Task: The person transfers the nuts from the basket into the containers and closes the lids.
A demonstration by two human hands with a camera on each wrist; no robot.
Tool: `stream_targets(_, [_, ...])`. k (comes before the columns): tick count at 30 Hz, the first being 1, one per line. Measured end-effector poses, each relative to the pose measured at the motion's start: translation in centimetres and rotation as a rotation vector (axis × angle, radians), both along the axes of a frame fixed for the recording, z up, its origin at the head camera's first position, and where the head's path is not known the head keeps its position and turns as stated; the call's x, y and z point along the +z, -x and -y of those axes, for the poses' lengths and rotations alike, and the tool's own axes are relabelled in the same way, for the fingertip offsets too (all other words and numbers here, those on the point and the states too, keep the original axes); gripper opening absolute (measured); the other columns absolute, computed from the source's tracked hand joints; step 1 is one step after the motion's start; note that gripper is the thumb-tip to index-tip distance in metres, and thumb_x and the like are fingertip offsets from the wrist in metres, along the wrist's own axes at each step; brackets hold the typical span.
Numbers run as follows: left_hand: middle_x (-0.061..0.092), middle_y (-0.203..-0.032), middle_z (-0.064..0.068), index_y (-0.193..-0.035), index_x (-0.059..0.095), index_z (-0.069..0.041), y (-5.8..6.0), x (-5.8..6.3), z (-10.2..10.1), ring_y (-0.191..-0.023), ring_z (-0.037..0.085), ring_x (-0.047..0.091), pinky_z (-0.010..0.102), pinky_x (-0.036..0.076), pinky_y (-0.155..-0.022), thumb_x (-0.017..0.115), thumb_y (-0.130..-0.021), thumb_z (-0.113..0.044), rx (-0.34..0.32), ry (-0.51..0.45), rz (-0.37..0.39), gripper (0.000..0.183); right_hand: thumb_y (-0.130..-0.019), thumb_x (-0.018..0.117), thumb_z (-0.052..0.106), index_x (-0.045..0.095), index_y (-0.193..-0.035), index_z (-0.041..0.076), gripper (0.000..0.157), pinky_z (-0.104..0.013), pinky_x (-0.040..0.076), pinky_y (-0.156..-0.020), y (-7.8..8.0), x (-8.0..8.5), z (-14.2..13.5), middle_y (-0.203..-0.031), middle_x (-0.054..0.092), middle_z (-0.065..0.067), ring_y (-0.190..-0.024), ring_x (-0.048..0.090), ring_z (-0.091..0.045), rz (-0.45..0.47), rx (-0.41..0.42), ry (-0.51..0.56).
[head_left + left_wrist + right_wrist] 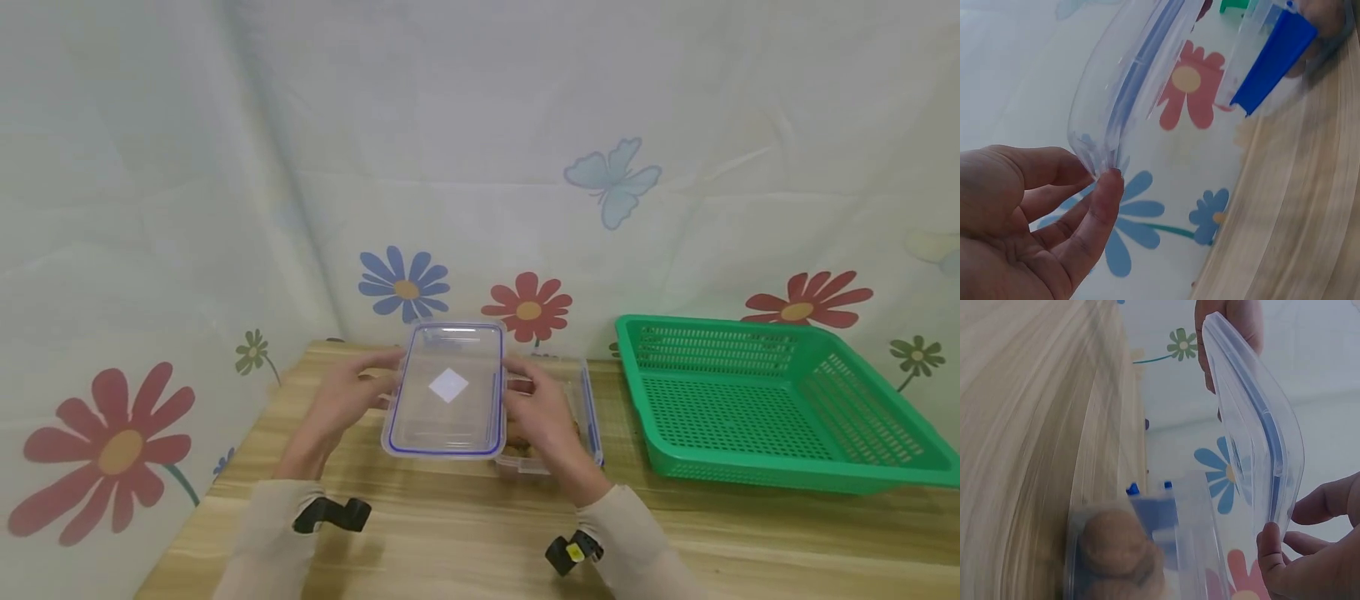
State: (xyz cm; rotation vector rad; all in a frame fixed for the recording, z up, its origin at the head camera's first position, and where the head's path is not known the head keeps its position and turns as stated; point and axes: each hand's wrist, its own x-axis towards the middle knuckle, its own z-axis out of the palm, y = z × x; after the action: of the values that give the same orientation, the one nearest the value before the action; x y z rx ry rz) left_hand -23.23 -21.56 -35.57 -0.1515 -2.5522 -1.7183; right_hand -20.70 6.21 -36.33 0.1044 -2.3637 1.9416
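Note:
A clear plastic container lid [420, 421] with a blue seal line and a white diamond-shaped label is held up off the table between both hands. My left hand [351, 392] pinches its left edge between thumb and fingers; in the left wrist view the thumb and fingertips meet on the rim. On the opposite edge, my right hand [542, 412] grips the rim, with fingertips on both faces in the right wrist view. Behind the right hand stands a clear food container [588, 400] with blue clips. Brown rounded items [1113, 544], their kind unclear, lie inside it.
A large green plastic basket [757, 471] with perforated walls stands on the right of the wooden table [435, 533]. A white curtain [465, 125] printed with flowers and a butterfly hangs behind and along the left side.

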Motion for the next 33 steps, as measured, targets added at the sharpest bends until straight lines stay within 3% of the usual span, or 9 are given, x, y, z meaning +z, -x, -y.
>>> stream_targets(8, [0.068, -0.131, 0.023, -0.138, 0.069, 0.000, 0.4, 0.2, -3.4, -0.087, 0.023, 0.075, 0.036, 0.067, -0.075, 0.072, -0.097, -0.005, -0.013, -0.088, -0.035, 0.042, -0.098, 0.057, -0.002, 0.061, -0.145, -0.002, 0.047, -0.044, 0.059, -0.100, -0.2, 0.0, -2.9, -0.139, 0.063, -0.020, -0.119, 0.064, -0.035, -0.014, -0.016, -0.029])
stream_targets(13, [0.070, -0.129, 0.021, -0.136, 0.071, -0.002, 0.7, 0.1, -5.4, -0.086, 0.024, 0.075, 0.036, 0.067, -0.074, 0.073, -0.096, -0.005, -0.020, -0.124, -0.049, 0.040, -0.098, 0.058, -0.002, 0.062, -0.145, 0.002, 0.048, -0.034, 0.060, -0.088, -0.1, 0.1, -4.6, -0.134, 0.066, -0.019, -0.117, 0.064, -0.033, 0.023, -0.050, -0.053])
stream_targets(19, [0.070, -0.129, 0.020, -0.134, 0.072, -0.001, 0.9, -0.2, -7.2, -0.090, 0.026, 0.074, 0.037, 0.067, -0.077, 0.072, -0.097, -0.005, -0.052, -0.155, -0.047, 0.037, -0.101, 0.061, 0.004, 0.061, -0.147, 0.002, 0.045, -0.046, 0.060, -0.099, -0.4, 0.6, -6.6, -0.134, 0.067, -0.021, -0.120, 0.064, -0.035, 0.041, -0.060, -0.130])
stream_targets(25, [0.072, -0.127, 0.017, -0.131, 0.075, -0.002, 0.9, -0.2, -8.9, -0.093, 0.027, 0.075, 0.038, 0.067, -0.077, 0.072, -0.097, -0.004, -0.038, -0.180, -0.035, 0.034, -0.103, 0.060, 0.004, 0.062, -0.144, -0.002, 0.042, -0.037, 0.057, -0.092, -0.1, 1.0, -8.2, -0.131, 0.068, -0.022, -0.115, 0.065, -0.033, 0.019, -0.054, -0.177])
stream_targets(33, [0.072, -0.121, 0.017, -0.129, 0.075, -0.001, 0.9, 0.0, -10.4, -0.086, 0.026, 0.072, 0.038, 0.067, -0.074, 0.060, -0.099, 0.002, -0.053, -0.220, -0.063, 0.033, -0.107, 0.061, 0.011, 0.059, -0.148, 0.001, 0.042, -0.051, 0.052, -0.108, -0.2, 1.9, -9.9, -0.138, 0.063, -0.021, -0.121, 0.061, -0.034, 0.067, -0.026, -0.174])
